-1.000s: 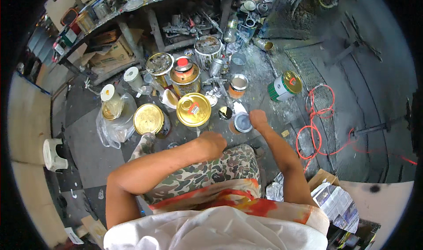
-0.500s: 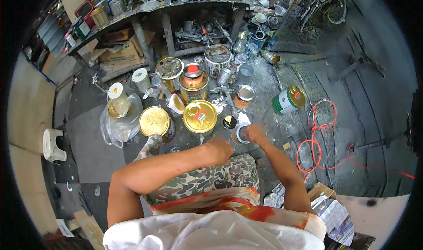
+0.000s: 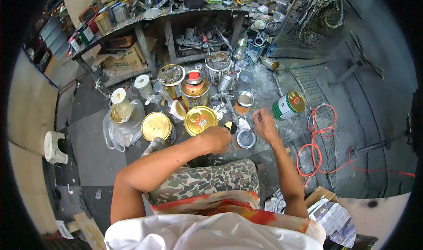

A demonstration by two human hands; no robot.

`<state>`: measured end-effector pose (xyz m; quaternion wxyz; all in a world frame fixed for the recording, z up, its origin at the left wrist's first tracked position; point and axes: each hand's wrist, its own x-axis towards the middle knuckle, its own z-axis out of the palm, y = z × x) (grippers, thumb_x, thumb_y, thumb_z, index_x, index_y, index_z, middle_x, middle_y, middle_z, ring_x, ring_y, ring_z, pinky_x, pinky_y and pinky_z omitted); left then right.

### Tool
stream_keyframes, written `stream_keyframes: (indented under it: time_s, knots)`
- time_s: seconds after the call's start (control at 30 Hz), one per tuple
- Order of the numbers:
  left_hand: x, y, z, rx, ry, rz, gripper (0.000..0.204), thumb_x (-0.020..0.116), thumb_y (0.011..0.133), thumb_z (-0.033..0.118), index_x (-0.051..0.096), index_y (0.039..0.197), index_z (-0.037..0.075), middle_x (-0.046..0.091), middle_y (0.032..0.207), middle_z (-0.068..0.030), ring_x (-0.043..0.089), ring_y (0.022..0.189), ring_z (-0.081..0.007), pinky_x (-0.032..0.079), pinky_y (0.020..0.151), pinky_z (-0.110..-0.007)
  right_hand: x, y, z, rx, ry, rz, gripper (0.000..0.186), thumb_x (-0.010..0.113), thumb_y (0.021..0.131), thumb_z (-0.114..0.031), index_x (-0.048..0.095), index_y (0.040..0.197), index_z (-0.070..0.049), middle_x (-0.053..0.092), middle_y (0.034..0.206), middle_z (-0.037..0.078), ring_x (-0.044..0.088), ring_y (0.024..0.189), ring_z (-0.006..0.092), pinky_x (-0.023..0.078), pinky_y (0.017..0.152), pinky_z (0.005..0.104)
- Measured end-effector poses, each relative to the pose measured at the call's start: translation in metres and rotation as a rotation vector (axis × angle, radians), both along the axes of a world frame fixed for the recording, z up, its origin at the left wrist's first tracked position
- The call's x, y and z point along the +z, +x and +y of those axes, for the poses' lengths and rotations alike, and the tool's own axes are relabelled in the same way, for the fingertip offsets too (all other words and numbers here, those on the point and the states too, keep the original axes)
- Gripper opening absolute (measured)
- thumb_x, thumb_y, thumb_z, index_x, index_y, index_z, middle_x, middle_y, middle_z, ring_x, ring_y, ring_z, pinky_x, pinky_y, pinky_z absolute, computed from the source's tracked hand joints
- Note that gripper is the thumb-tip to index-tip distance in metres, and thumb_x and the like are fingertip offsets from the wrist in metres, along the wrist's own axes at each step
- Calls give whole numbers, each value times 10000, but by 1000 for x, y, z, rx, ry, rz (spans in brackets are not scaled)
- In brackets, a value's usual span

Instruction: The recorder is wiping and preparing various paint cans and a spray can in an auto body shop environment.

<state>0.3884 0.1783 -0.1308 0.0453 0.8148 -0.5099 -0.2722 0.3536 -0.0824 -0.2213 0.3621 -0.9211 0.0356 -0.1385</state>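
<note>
Curling its fingers inward, the left hand (image 3: 215, 140) sits just left of an open cup (image 3: 246, 140) with grey inside; whether it grips anything cannot be told. The right hand (image 3: 263, 123) is ahead and to the right of that cup, its fingers bent and close together; whether they pinch something cannot be made out. Just ahead of the left hand is a gold-lidded can (image 3: 198, 120), and farther left another gold-topped can (image 3: 156, 126). An orange tin (image 3: 243, 105) stands ahead-left of the right hand, a green-and-white can (image 3: 287, 106) to its right. Well ahead of both hands runs a cluttered bench (image 3: 152, 14).
</note>
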Motion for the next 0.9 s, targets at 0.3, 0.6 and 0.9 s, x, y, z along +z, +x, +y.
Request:
stream_keyframes:
  time_s: [0.3, 0.6, 0.9]
  knots:
    - [-17, 0, -1, -98, 39, 28, 425, 649, 912, 389, 684, 1134, 28, 688, 1057, -222, 645, 1037, -385, 506, 900, -488, -27, -57, -17, 35, -98, 20, 192, 622, 819, -137, 563, 939, 0, 601, 878, 203, 606, 821, 390, 481, 696, 460]
    - [1, 0, -7, -236, 25, 161, 462, 679, 884, 420, 694, 1143, 38, 704, 1060, -210, 664, 1016, -366, 512, 906, -442, 50, -173, -113, -238, -403, -88, 185, 557, 816, -146, 597, 923, 0, 622, 891, 228, 611, 895, 443, 491, 783, 526]
    - [-59, 58, -38, -169, 13, 222, 379, 737, 862, 360, 739, 1046, 29, 733, 917, -187, 713, 854, -277, 544, 796, -381, 132, -386, -158, -693, -574, -158, 143, 580, 788, -136, 573, 856, -10, 608, 854, 186, 614, 812, 421, 498, 714, 519]
